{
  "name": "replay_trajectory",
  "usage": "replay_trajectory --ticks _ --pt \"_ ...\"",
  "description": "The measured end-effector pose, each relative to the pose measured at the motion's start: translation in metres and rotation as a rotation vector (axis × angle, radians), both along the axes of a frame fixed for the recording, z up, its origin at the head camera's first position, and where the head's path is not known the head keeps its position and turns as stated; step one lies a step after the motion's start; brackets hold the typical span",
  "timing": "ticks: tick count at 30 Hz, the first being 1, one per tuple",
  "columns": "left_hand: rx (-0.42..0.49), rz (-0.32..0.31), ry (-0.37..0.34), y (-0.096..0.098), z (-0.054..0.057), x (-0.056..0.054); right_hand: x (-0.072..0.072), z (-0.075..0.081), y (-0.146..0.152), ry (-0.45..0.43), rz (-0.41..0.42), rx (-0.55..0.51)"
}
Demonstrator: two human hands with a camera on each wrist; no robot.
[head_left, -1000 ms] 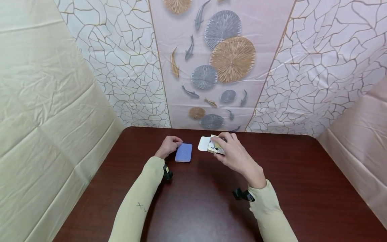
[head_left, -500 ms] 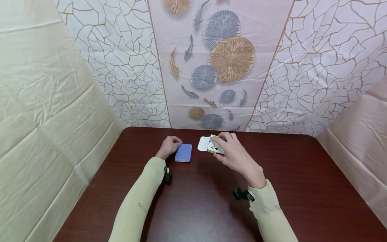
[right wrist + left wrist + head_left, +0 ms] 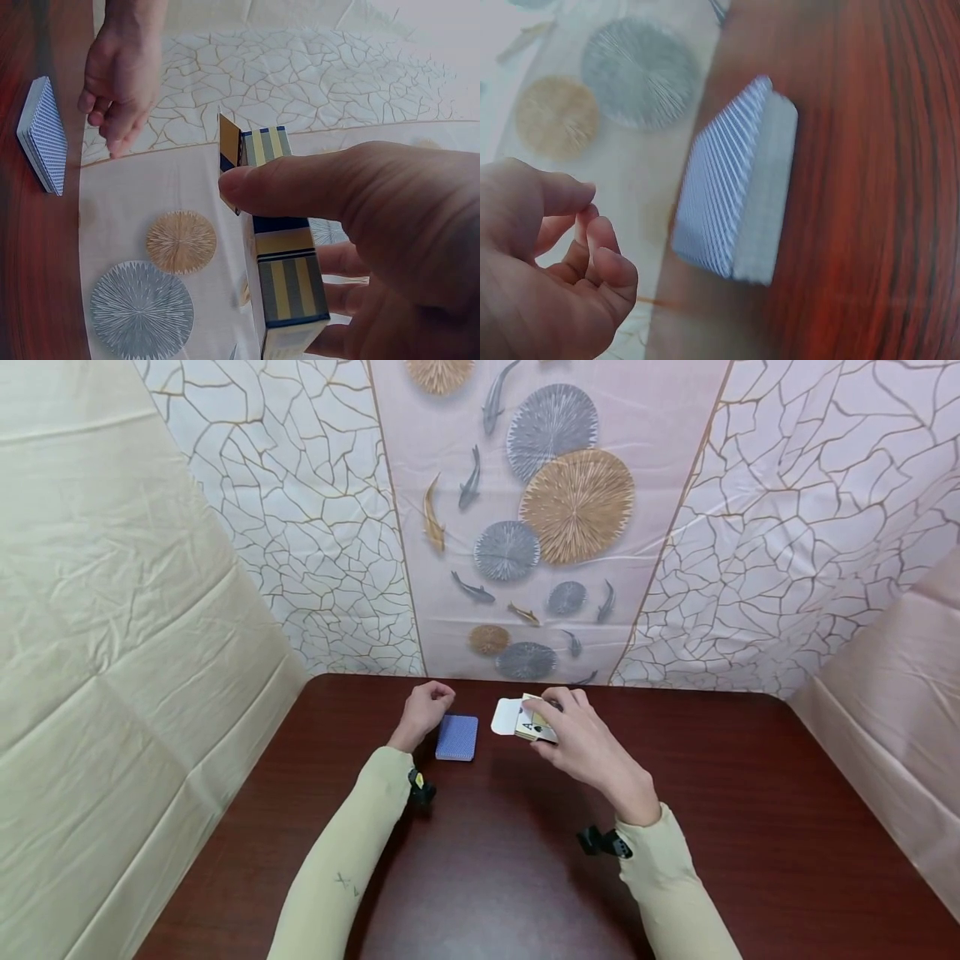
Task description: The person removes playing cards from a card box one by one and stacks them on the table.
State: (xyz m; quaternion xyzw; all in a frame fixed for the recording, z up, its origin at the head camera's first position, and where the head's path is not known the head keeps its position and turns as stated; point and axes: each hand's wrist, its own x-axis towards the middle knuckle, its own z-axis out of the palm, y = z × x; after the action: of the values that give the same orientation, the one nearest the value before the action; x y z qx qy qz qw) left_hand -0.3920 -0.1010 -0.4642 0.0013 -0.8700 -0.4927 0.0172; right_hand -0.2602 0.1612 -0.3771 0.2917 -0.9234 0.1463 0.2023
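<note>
One blue-backed card deck (image 3: 456,737) flat on surface (image 3: 480,877); left hand (image 3: 422,712) just beside, fingers loosely curled, holding nothing. Right hand (image 3: 588,747) grips striped card box (image 3: 294,289) near deck, white flap (image 3: 506,716) open.

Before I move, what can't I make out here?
Box: lower end cut off by the bottom edge, right wrist view; much of it covered by the right hand, head view.
Card stack: single cards too blurred to count, left wrist view; underside hidden by the table, every view.
Left hand: partly cut off by the left edge, left wrist view.
</note>
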Motion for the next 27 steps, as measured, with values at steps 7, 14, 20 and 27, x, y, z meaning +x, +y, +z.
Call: replay_trajectory --ticks 7,14,20,27 --pt "0.082 0.008 0.017 0.008 0.012 0.011 -0.001 0.000 0.000 -0.007 -0.003 0.007" --pt "0.141 0.015 0.050 0.012 0.020 0.017 0.000 0.001 -0.001 -0.026 -0.005 0.002" --pt "0.244 0.002 0.014 0.015 0.026 0.023 0.000 0.001 -0.002 -0.028 -0.003 -0.004" --pt "0.315 -0.033 0.029 0.019 0.033 0.032 0.000 0.001 -0.002 -0.026 -0.010 0.002"
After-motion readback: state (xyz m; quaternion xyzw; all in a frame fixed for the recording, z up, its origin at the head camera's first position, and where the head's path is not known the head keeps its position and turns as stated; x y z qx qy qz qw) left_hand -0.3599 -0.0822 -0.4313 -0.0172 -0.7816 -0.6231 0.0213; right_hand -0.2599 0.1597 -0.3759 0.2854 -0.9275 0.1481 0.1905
